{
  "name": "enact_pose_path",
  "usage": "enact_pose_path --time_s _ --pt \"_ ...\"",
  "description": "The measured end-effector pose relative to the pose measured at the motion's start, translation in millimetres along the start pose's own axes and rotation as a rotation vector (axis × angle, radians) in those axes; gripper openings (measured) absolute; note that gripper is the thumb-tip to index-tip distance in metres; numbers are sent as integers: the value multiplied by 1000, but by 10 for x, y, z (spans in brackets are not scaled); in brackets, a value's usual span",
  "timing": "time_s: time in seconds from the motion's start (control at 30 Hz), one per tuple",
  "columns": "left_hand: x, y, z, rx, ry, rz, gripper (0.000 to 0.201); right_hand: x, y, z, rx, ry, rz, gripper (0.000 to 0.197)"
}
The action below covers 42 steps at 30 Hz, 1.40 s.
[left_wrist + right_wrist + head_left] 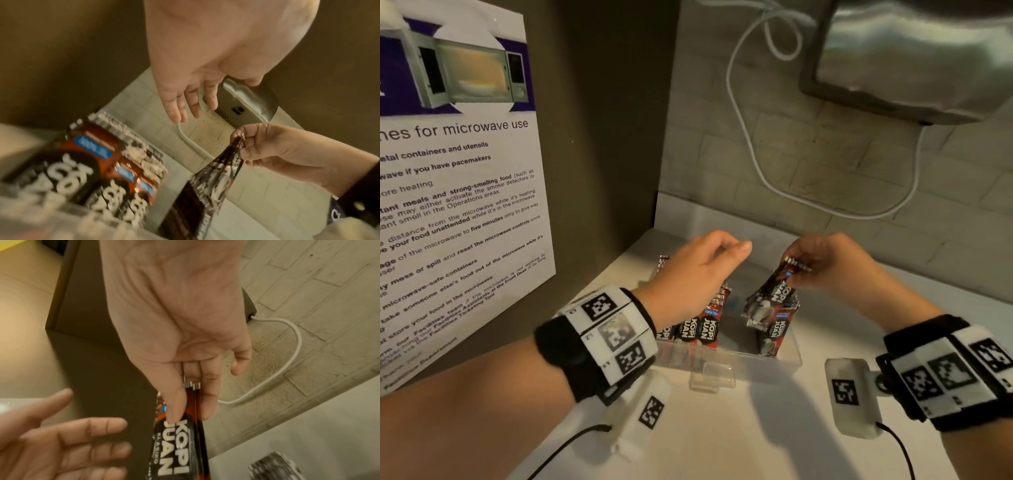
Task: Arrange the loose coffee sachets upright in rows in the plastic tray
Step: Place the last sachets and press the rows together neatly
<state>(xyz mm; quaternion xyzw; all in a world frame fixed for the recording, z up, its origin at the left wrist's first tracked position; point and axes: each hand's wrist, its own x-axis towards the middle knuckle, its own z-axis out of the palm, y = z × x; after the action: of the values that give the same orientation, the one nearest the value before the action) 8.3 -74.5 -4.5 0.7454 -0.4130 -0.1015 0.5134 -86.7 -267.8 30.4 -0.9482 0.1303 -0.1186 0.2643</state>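
A clear plastic tray [743, 361] sits on the white counter. Red and black coffee sachets [698, 329] stand upright in a row at its left side. My left hand [709, 270] hovers above that row with its fingers [185, 105] straight and holding nothing. My right hand [799, 270] pinches a small bunch of sachets [774, 298] by the top edges; the bunch hangs down into the tray's right side. The right wrist view shows thumb and fingers clamped on the sachets [180, 443], with the left hand [72, 443] spread beside them.
A microwave poster [458, 171] hangs on the brown side wall at the left. On the tiled back wall a white cable [756, 164] loops below a steel appliance [914, 61]. The counter [756, 438] extends toward me in front of the tray.
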Motion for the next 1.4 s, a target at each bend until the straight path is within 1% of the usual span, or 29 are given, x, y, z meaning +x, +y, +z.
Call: enact_pose_path --time_s 0.07,0.13,0.23,0.27,0.37,0.47,0.5,0.57,0.67,0.73,0.77,0.83,0.9,0.97,1.03,1.1,1.17,1.23,1.27,1.3,1.33,1.4 --pt "17 24 132 -143 -43 -87 38 -28 102 73 -57 -28 -7 41" --pt "44 39 271 -247 -83 -187 47 -65 187 148 -118 -35 -3 42" --pt "102 57 481 -391 -130 -357 63 -140 274 264 -249 -67 25 33" --pt "118 66 548 -444 -140 -406 66 -162 292 294 -301 -80 48 30" --pt "191 76 744 -587 -188 -539 73 -222 334 364 -451 -125 112 27" --pt "325 -21 932 -713 -238 -650 81 -268 369 438 -501 -92 117 23" --pt "377 -73 998 -751 -251 -660 87 -285 387 466 -501 -64 120 23" --pt "453 -159 1115 -794 -288 -681 98 -320 443 520 -468 8 134 30" --pt "511 -228 1242 -808 -313 -726 95 -372 535 584 -240 146 164 50" --pt "533 -248 1282 -812 -301 -743 95 -396 586 617 -50 207 260 65" --pt "549 -270 1299 -809 -298 -744 96 -400 613 640 46 205 339 71" --pt "573 -299 1326 -797 -301 -743 97 -402 664 700 208 124 480 79" --pt "592 -305 1352 -786 -313 -750 96 -404 699 772 332 2 542 75" --pt "592 -267 1350 -763 -317 -753 96 -402 701 836 412 -77 545 62" --pt "599 -248 1365 -738 -322 -756 90 -390 696 885 410 -106 506 52" --pt "600 -231 1362 -743 -307 -775 89 -372 697 899 389 -116 481 44" --pt "626 -268 1393 -761 -275 -790 97 -353 716 886 378 -134 485 44" --pt "700 -396 1500 -783 -239 -811 120 -335 722 871 357 -145 494 48" --pt "737 -463 1560 -792 -229 -807 127 -326 720 869 347 -146 495 50" --pt "769 -513 1614 -795 -222 -798 130 -319 719 869 341 -144 495 52" --pt "769 -509 1625 -787 -213 -786 128 -313 718 871 343 -142 493 54" --pt "715 -399 1555 -785 -183 -766 115 -312 710 874 349 -142 495 58"
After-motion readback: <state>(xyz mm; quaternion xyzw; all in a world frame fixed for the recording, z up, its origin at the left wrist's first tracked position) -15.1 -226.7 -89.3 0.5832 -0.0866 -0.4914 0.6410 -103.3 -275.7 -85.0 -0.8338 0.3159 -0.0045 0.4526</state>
